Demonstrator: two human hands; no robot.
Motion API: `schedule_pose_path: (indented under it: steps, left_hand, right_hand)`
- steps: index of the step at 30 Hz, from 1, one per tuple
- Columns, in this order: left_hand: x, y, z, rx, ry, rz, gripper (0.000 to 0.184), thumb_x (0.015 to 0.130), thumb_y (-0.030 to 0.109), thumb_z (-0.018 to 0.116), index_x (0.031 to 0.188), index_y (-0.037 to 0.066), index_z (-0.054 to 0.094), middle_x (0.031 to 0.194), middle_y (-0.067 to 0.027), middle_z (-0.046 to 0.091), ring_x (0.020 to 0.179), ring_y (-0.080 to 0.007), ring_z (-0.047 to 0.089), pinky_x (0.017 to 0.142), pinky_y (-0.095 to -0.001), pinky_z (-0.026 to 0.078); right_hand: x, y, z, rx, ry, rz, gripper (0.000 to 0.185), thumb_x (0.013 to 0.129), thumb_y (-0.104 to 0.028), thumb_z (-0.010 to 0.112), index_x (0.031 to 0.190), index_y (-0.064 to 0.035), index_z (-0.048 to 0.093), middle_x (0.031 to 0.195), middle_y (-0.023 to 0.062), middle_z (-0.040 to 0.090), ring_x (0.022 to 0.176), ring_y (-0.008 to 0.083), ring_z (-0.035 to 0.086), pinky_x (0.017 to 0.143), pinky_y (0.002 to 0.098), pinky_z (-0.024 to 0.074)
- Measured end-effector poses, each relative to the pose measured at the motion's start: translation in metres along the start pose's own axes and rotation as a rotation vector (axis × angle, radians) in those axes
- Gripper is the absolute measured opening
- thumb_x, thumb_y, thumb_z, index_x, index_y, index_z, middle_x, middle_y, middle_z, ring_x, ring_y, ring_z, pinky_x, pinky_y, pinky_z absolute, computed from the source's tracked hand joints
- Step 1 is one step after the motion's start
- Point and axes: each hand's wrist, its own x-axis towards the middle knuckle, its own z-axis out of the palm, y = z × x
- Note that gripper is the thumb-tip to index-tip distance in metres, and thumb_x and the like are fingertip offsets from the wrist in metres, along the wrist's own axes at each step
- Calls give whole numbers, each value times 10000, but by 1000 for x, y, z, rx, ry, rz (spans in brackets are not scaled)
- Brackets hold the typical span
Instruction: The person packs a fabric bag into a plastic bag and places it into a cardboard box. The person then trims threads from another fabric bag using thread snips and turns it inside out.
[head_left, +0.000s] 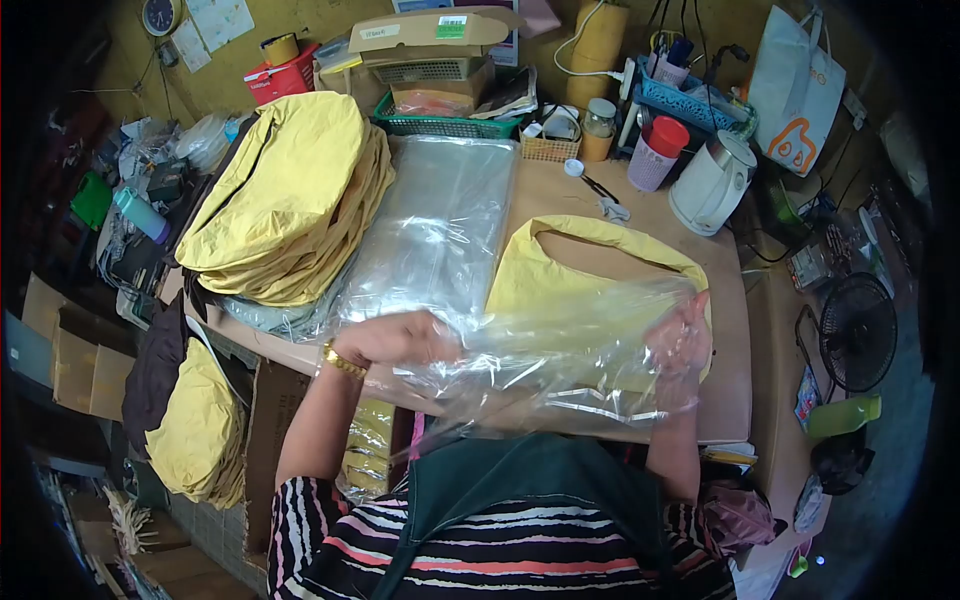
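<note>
From eleven to one o'clock, a yellowish wall [300, 20] is seen; a clock [160, 15] is hung near ten, and grey floor [895, 445] is exposed at four.

Bench [732, 350]: left end blocked by tall stack of yellow bags [285, 200]; middle covered by flat clear sleeves [435, 220]. Back edge walled by green basket [495, 129], back right corner by kettle [712, 185]. Clear bag [560, 350] across left hand [400, 338] and right hand [680, 335] obstructs front edge. Passable: narrow strip along right edge; bare patch behind single yellow bag [530, 270].
</note>
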Motion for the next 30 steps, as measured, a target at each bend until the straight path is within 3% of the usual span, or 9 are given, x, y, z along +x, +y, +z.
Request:
schedule_pose_path:
  steps: [4,6,10,13,15,19,25,27,30]
  left_hand:
    - [-4,5,-18,-869,663,416,342,911,321,643,1098,35,660,837,-14,644,718,-168,569,672,-280,466]
    - [5,6,-14,-1403,-84,631,280,905,306,658,1017,50,678,822,-6,639,720,-142,569,709,-281,473]
    - [-15,24,24,-276,632,240,217,907,283,657,949,71,651,836,-2,625,714,-110,558,717,-271,464]
    - [-11,22,3,-59,-42,110,167,913,251,648,933,89,613,821,-2,616,715,-93,548,704,-268,447]
    - [-21,10,-11,-544,646,312,202,939,273,605,1002,82,597,734,15,577,662,-93,524,642,-251,424]
    - [-5,34,-8,-1327,10,666,269,961,327,535,1005,67,586,632,38,474,595,-91,483,567,-226,402]
    - [-5,12,2,-202,-22,205,459,819,256,740,1158,-25,612,834,24,669,683,-50,539,632,-223,416]
    - [-14,10,-11,-44,451,-232,296,830,215,722,1029,2,671,856,4,672,740,-68,558,682,-224,429]
    - [-6,8,-23,-781,674,393,139,927,183,600,871,60,634,774,16,627,702,-85,558,667,-242,440]
  right_hand:
    - [-5,3,21,-1405,-61,555,326,907,-386,622,807,-77,620,662,63,577,611,150,570,557,315,472]
    - [9,11,35,-1261,-503,770,389,886,-467,620,869,-78,611,648,57,570,604,165,570,536,317,480]
    - [-20,8,-1,-540,457,-107,385,880,-455,634,902,-71,609,601,51,555,600,168,574,531,312,482]
    - [-16,-2,-9,-101,-75,-80,414,863,-458,654,932,-53,604,638,66,578,612,189,596,526,321,479]
    - [-26,-2,-7,-494,173,212,400,888,-463,618,937,-67,608,629,68,570,592,181,584,526,335,473]
    - [-9,7,20,-1684,-574,545,391,934,-479,539,957,-95,604,636,46,553,549,145,534,532,350,461]
    - [-2,0,-2,-244,242,-300,338,911,-435,571,787,-126,629,616,36,569,547,112,528,547,354,445]
    - [-3,-2,0,-285,264,10,315,897,-395,598,740,-122,620,610,37,574,531,118,538,508,332,421]
    - [-14,4,-20,-1129,327,707,272,890,-353,615,809,-94,632,649,52,613,532,139,575,480,294,427]
